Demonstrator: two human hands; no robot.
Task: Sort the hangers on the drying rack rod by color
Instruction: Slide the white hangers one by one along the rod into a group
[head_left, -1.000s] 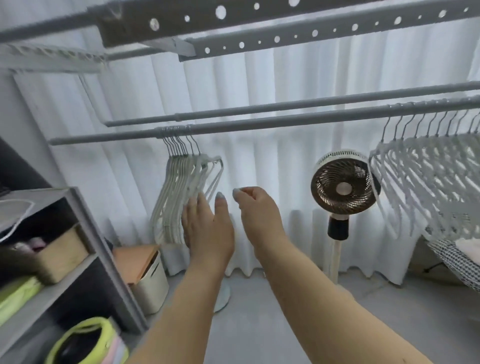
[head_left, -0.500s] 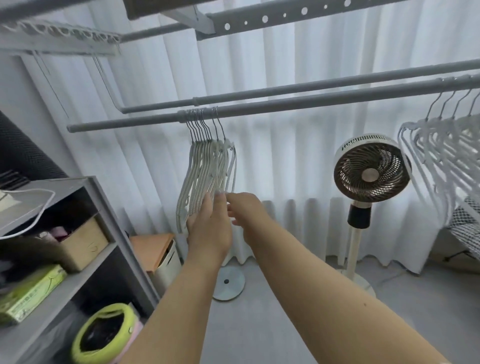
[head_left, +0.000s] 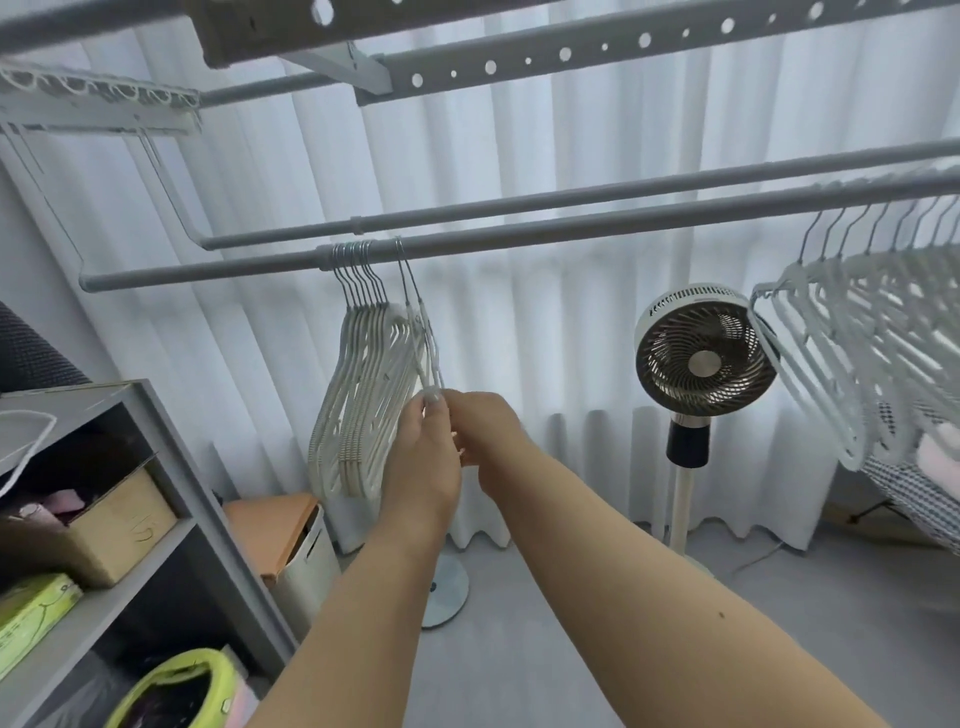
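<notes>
Two bare forearms are reaching forward and up from the bottom edge, meeting at the centre. The left hand (head_left: 423, 457) and the right hand (head_left: 485, 434) are touching each other, both pinching the lower edge of a pair of pale hangers (head_left: 423, 338) that are hanging slightly apart from the rest. Just left of that pair, a tight bunch of whitish hangers (head_left: 358, 400) is hanging from the near drying rack rod (head_left: 571, 235), hooks packed together. Far to the right on the same rod, a second, spread-out row of pale hangers (head_left: 857, 353) is tilting toward the camera. At lower left, a grey shelf unit (head_left: 171, 467) is holding a cardboard box (head_left: 122, 525) and a yellow-green bag (head_left: 176, 691). Behind the hands, a standing fan (head_left: 704, 358) is facing forward on the floor, with white curtains (head_left: 519, 145) hanging at the back
</notes>
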